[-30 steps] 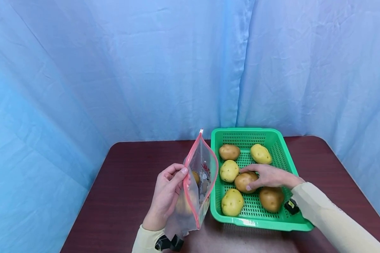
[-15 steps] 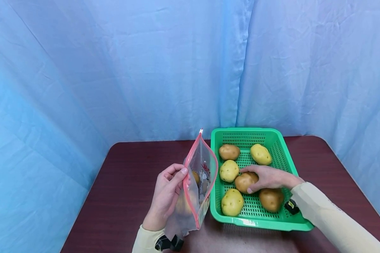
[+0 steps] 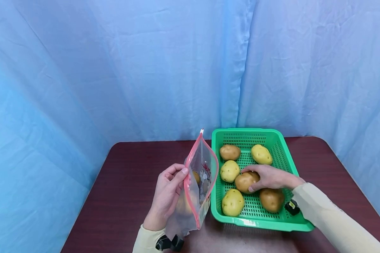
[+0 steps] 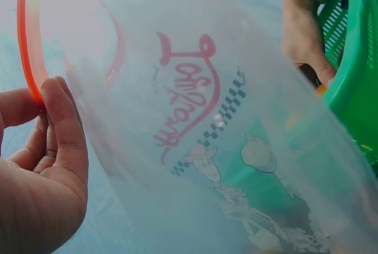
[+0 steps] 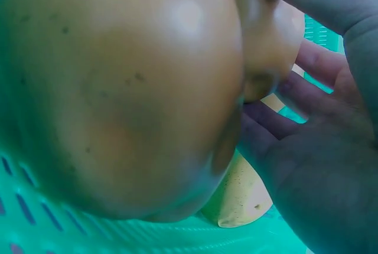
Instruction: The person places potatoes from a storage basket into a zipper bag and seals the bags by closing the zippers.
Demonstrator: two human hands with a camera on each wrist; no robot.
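Note:
My left hand (image 3: 164, 195) pinches the pink-edged mouth of a clear zip bag (image 3: 191, 219) between thumb and fingers. The bag's mouth gapes toward the basket, and a potato (image 3: 196, 177) shows inside; cartoon figures are printed on its side, seen in the left wrist view. Inside the green basket (image 3: 250, 222), my right hand (image 3: 269, 175) grips a brown potato (image 3: 244, 182), thumb on the near side and fingers over the far side. In the right wrist view a larger brown potato (image 5: 124, 100) in front partly hides the held potato (image 5: 269, 41).
Around the held one lie yellow potatoes (image 3: 232, 202) and brown potatoes (image 3: 229, 152), several in all. The basket stands on a dark red-brown table (image 3: 130, 182), close to the bag's right side. Blue curtains (image 3: 164, 70) hang behind the table.
Both hands, the bag and the potatoes keep nearly the same places. My right thumb has shifted very slightly along the brown potato.

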